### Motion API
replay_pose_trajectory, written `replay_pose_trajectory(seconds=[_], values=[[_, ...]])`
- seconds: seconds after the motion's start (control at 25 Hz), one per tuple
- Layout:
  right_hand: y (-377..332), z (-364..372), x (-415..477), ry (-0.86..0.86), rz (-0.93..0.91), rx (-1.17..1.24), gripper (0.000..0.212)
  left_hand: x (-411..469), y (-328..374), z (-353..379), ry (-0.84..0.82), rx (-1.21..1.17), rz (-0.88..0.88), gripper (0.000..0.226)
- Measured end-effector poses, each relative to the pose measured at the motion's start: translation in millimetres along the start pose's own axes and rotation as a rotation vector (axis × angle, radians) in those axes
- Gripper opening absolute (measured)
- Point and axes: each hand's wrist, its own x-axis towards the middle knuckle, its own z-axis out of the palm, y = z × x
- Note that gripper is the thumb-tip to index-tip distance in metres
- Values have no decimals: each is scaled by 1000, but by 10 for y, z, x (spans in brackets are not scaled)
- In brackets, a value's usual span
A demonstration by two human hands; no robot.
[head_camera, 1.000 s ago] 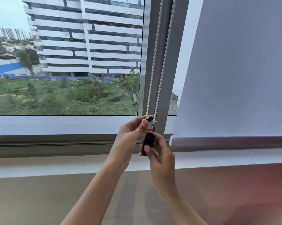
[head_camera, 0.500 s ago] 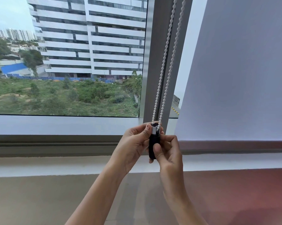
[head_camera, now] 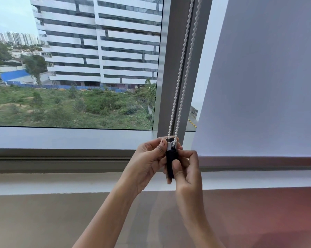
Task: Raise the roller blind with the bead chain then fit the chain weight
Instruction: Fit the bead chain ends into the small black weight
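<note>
Pinching weight (head_camera: 171,159) between both hands, left (head_camera: 147,163) at its pale top where chain (head_camera: 182,68) loop enters, right (head_camera: 186,169) on dark body, by mullion (head_camera: 170,59); blind (head_camera: 265,77) low near sill, fitting seemingly unfinished.

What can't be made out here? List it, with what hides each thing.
Head view only:
- Bottom loop of the bead chain: inside the chain weight, behind the fingers of both hands.
- Whether the weight is fully closed: its seam is covered by the left hand and right hand.
- Top of the roller blind, its roller and clutch: cut off by the upper edge.
</note>
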Motion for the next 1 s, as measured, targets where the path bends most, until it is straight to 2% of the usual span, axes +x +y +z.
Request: replay_pose_trajectory(seconds=[0.24,0.44,0.52,0.64,0.76,1.0], values=[[12,73,-60,0,-37,-52,8,-30,-61,26,83,-27,64,21],[-24,24,-14,-54,-8,-43,8,-88,-15,5,75,-54,13,31],[-25,25,-17,-62,1,-42,10,-104,1,25,79,-52,-4,28],[-10,42,-56,10,-15,-48,10,-108,-11,61,65,-35,20,24],[-14,60,-101,62,-26,-35,7,-113,-21,54,65,-102,34,30],[-47,33,-84,42,-37,-40,5,-115,-23,50,49,-89,36,27]])
